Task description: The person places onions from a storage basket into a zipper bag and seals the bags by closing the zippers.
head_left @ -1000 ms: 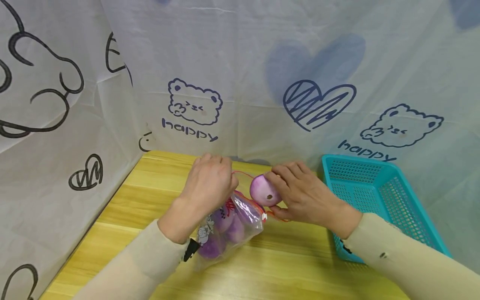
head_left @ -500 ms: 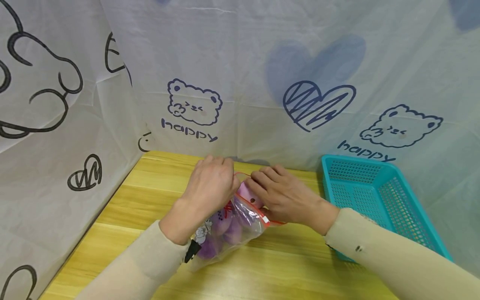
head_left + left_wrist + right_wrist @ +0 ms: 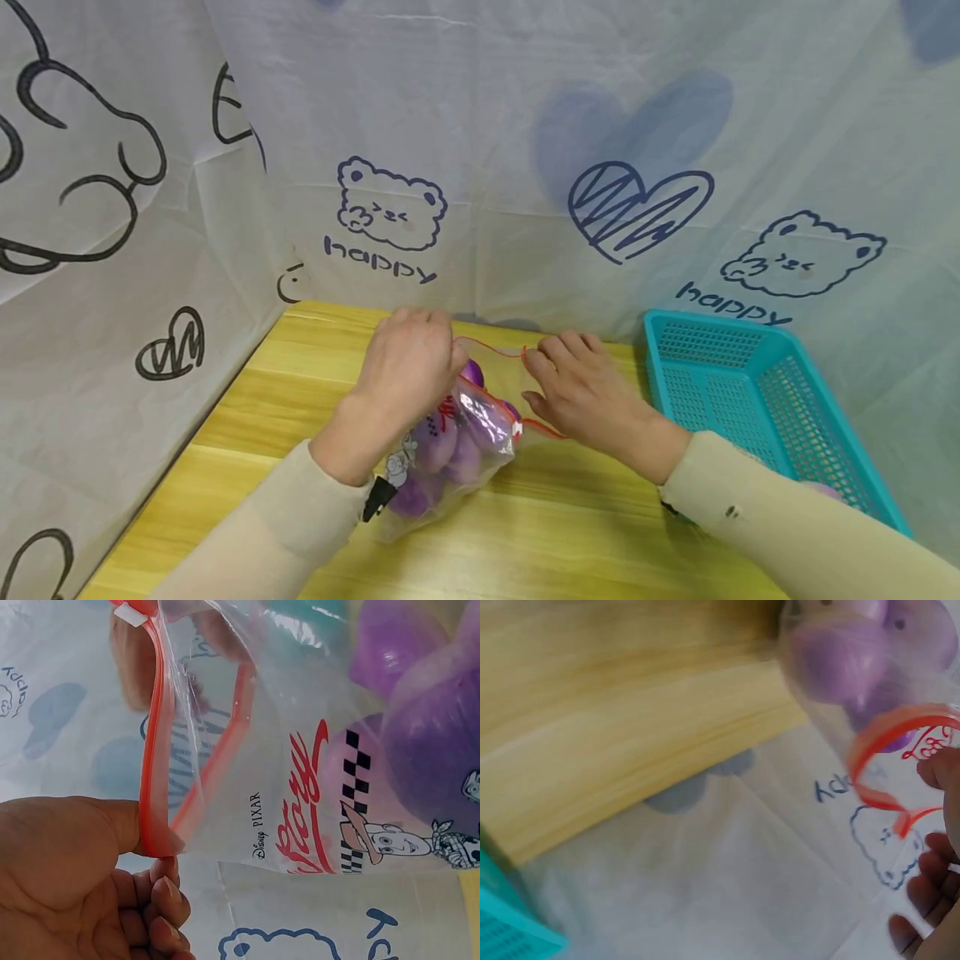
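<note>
My left hand (image 3: pixel 408 358) pinches the red zip edge of a clear plastic bag (image 3: pixel 225 825) between thumb and fingers, holding its mouth up. Several round, glossy purple pieces (image 3: pixel 442 742), some with a small dark hole, lie inside the bag. Red lettering and a cartoon cowboy are printed on its side. My right hand (image 3: pixel 592 392) is at the right side of the gaping mouth, thumb and fingers apart, with nothing in its grasp. In the right wrist view, the bag's red rim (image 3: pixel 870 750) runs right beside its thumb.
A turquoise perforated basket (image 3: pixel 720 321) stands on the right of the wooden table (image 3: pixel 300 358). A pale purple piece (image 3: pixel 823 490) peeks out in it beyond the right sleeve. White printed cloth (image 3: pixel 480 167) closes off the back and left sides.
My right hand carried a purple round piece with a hole leftward into the bag's mouth, let it go and drew back to the right. The left hand shifted slightly left, keeping its pinch.
</note>
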`<state>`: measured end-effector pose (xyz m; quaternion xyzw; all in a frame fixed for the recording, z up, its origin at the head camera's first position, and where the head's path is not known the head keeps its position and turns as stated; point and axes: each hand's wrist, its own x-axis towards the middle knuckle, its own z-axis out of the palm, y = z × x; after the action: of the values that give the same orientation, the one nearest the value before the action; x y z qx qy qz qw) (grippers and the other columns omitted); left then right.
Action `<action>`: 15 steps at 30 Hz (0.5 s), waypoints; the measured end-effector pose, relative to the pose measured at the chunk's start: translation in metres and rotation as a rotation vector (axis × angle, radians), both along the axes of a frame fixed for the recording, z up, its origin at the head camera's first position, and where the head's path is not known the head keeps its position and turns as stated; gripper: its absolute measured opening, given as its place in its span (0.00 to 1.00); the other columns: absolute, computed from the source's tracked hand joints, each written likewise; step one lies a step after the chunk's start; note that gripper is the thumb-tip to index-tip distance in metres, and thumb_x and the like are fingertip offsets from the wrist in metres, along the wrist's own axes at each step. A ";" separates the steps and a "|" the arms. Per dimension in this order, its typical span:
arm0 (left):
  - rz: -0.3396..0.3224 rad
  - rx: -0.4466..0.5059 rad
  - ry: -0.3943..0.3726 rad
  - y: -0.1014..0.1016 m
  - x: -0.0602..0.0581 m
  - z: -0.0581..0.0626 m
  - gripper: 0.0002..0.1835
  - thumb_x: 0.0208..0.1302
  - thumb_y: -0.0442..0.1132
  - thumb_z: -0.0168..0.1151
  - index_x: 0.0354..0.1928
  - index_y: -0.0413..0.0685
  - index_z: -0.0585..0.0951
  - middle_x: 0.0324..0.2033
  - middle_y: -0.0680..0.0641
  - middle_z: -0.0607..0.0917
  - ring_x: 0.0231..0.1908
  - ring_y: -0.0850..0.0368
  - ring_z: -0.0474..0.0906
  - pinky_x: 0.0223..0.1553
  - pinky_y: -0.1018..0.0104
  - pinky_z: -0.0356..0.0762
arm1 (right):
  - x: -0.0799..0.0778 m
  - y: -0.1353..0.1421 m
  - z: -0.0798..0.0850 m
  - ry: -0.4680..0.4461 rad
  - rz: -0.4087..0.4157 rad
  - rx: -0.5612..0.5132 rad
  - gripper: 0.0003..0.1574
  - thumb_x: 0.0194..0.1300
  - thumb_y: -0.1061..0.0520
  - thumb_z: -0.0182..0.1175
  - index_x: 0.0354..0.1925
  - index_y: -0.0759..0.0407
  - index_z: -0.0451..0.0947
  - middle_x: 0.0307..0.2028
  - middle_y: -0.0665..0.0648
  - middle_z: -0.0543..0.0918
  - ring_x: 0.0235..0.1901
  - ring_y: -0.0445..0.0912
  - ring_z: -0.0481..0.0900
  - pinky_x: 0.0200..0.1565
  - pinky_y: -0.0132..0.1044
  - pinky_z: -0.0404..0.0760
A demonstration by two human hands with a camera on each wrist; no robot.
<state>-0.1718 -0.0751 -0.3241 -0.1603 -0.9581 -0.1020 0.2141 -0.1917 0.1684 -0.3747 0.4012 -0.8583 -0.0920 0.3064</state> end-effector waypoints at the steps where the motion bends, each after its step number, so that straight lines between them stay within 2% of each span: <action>1: 0.004 0.006 -0.008 0.000 0.000 0.000 0.08 0.57 0.38 0.55 0.22 0.47 0.71 0.20 0.49 0.72 0.28 0.48 0.70 0.33 0.56 0.70 | 0.001 0.005 -0.002 -0.007 -0.025 -0.033 0.27 0.62 0.39 0.58 0.44 0.60 0.71 0.37 0.58 0.74 0.38 0.55 0.69 0.38 0.44 0.66; 5: 0.014 0.019 -0.018 -0.002 0.000 0.000 0.10 0.56 0.38 0.54 0.20 0.49 0.68 0.19 0.49 0.71 0.26 0.49 0.67 0.31 0.58 0.67 | 0.008 0.022 -0.015 -0.080 -0.165 -0.130 0.25 0.60 0.40 0.60 0.38 0.61 0.73 0.34 0.58 0.76 0.35 0.56 0.72 0.36 0.46 0.67; 10: 0.021 0.019 -0.019 -0.002 0.000 -0.001 0.11 0.57 0.38 0.54 0.19 0.48 0.67 0.19 0.49 0.70 0.25 0.50 0.65 0.30 0.60 0.64 | 0.017 0.022 -0.022 -0.405 -0.328 -0.258 0.14 0.61 0.45 0.61 0.26 0.52 0.75 0.22 0.48 0.75 0.26 0.47 0.70 0.33 0.42 0.61; 12: 0.027 0.016 -0.021 -0.001 0.001 -0.001 0.11 0.57 0.38 0.53 0.19 0.48 0.67 0.19 0.49 0.70 0.25 0.49 0.66 0.29 0.59 0.64 | 0.016 0.016 -0.021 -0.501 -0.359 -0.336 0.13 0.63 0.49 0.59 0.22 0.48 0.73 0.19 0.44 0.72 0.24 0.44 0.68 0.35 0.42 0.62; 15: 0.026 0.010 -0.018 0.002 0.002 0.001 0.12 0.57 0.38 0.53 0.18 0.48 0.67 0.18 0.49 0.71 0.24 0.48 0.69 0.29 0.57 0.68 | 0.012 0.004 -0.017 -0.537 -0.349 -0.423 0.14 0.64 0.51 0.58 0.21 0.47 0.71 0.18 0.44 0.71 0.23 0.42 0.67 0.38 0.45 0.66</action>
<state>-0.1693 -0.0730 -0.3233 -0.1459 -0.9614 -0.1056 0.2078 -0.1793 0.1727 -0.3919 0.1868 -0.9635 0.1446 0.1261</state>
